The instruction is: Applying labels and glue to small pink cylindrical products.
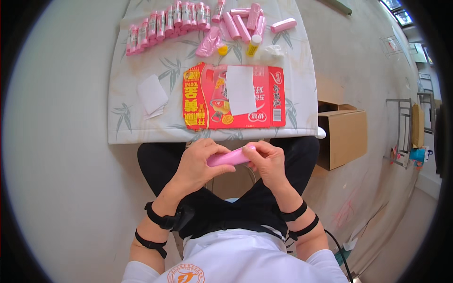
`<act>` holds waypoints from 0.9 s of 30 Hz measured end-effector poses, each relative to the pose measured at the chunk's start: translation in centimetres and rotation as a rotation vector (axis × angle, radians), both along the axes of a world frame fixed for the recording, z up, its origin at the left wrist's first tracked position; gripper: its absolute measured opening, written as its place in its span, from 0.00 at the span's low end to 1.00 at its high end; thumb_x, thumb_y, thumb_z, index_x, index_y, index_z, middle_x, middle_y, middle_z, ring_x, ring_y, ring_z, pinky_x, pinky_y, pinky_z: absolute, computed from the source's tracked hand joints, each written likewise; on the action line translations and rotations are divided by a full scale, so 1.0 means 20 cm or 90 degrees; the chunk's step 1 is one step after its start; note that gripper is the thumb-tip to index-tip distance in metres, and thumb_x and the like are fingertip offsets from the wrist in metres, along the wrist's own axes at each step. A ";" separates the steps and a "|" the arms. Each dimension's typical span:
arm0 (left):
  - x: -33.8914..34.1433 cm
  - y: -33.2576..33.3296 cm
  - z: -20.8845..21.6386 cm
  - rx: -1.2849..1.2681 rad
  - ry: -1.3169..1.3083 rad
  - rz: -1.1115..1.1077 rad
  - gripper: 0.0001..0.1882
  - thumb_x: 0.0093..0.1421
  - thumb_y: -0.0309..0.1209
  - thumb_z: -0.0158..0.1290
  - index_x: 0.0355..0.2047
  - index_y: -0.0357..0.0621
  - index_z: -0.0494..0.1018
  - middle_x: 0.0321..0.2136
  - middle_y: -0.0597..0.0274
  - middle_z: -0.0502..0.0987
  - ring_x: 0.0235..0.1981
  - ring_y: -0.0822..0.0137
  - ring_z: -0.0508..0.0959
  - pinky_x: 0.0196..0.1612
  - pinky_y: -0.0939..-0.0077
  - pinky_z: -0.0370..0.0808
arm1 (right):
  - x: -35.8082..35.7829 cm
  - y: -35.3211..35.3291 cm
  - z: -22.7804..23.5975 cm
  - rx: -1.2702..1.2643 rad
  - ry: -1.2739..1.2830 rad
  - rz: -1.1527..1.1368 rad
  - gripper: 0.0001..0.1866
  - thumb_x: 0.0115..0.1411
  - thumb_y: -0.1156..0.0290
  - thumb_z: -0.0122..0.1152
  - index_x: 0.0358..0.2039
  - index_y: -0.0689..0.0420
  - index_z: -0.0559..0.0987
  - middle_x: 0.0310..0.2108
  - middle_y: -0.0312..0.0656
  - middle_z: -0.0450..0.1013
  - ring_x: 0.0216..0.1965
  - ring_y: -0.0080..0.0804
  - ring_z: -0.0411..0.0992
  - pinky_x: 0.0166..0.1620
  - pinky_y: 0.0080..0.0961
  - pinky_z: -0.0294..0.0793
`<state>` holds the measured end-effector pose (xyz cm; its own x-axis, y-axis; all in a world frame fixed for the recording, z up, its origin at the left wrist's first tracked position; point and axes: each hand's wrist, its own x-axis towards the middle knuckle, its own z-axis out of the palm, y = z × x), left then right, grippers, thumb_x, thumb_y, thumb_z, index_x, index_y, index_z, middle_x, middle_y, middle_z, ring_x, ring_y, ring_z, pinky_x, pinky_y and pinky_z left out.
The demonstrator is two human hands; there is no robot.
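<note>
Just in front of the table's near edge, above my lap, a pink roll of plastic bags [226, 158] is held between my hands. My left hand [200, 162] wraps round its left end, the thumb along the near side. My right hand [267, 162] pinches the right end with thumb and fingers. Beyond them, a flattened red and yellow carton [198, 101] lies on the table with a white paper slip [241, 89] on it. Further back stand a glue stick [254, 45] and its loose yellow cap [222, 50].
Many labelled pink rolls [160, 23] are lined up at the back left. Several plain pink rolls [243, 26] lie loosely to their right, near crumpled clear plastic [272, 53]. White paper slips [153, 94] lie at the left. A cardboard box [347, 139] stands on the floor to the right.
</note>
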<state>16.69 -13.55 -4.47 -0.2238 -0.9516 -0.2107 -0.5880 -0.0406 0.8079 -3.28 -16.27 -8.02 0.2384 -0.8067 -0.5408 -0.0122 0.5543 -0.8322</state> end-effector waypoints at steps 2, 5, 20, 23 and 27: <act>0.01 -0.04 -0.06 0.006 0.011 0.034 0.18 0.45 0.32 0.64 0.36 0.40 0.74 0.27 0.59 0.72 0.32 0.62 0.72 0.37 0.73 0.70 | 0.04 -0.05 -0.03 -0.012 0.007 0.003 0.09 0.54 0.67 0.65 0.31 0.60 0.81 0.22 0.31 0.71 0.20 0.13 0.68 0.20 0.09 0.63; 0.02 -0.07 -0.11 -0.022 0.063 0.115 0.17 0.46 0.33 0.64 0.34 0.39 0.74 0.29 0.58 0.75 0.32 0.60 0.74 0.36 0.72 0.70 | 0.10 -0.13 -0.05 -0.015 0.024 0.014 0.09 0.54 0.67 0.65 0.31 0.60 0.81 0.21 0.31 0.71 0.19 0.13 0.68 0.20 0.09 0.63; 0.08 -0.22 -0.26 -0.017 0.023 0.124 0.16 0.46 0.30 0.62 0.36 0.40 0.76 0.31 0.58 0.74 0.34 0.60 0.74 0.37 0.70 0.69 | 0.14 -0.73 -0.22 -0.418 0.396 -0.034 0.32 0.45 0.70 0.71 0.50 0.63 0.69 0.27 0.40 0.68 0.26 0.26 0.69 0.29 0.23 0.69; 0.02 -0.20 -0.32 -0.088 -0.035 0.032 0.16 0.46 0.31 0.62 0.37 0.42 0.75 0.35 0.60 0.74 0.37 0.62 0.74 0.42 0.66 0.67 | 0.19 -1.01 -0.35 -0.614 0.533 -0.103 0.34 0.41 0.68 0.72 0.49 0.63 0.70 0.36 0.46 0.66 0.35 0.36 0.70 0.37 0.32 0.71; -0.05 -0.23 -0.36 -0.095 -0.124 -0.053 0.16 0.46 0.32 0.61 0.36 0.43 0.73 0.51 0.58 0.68 0.49 0.58 0.68 0.54 0.58 0.60 | 0.27 -1.21 -0.47 -0.527 0.552 -0.005 0.34 0.43 0.66 0.70 0.49 0.64 0.67 0.41 0.48 0.64 0.44 0.43 0.67 0.44 0.36 0.69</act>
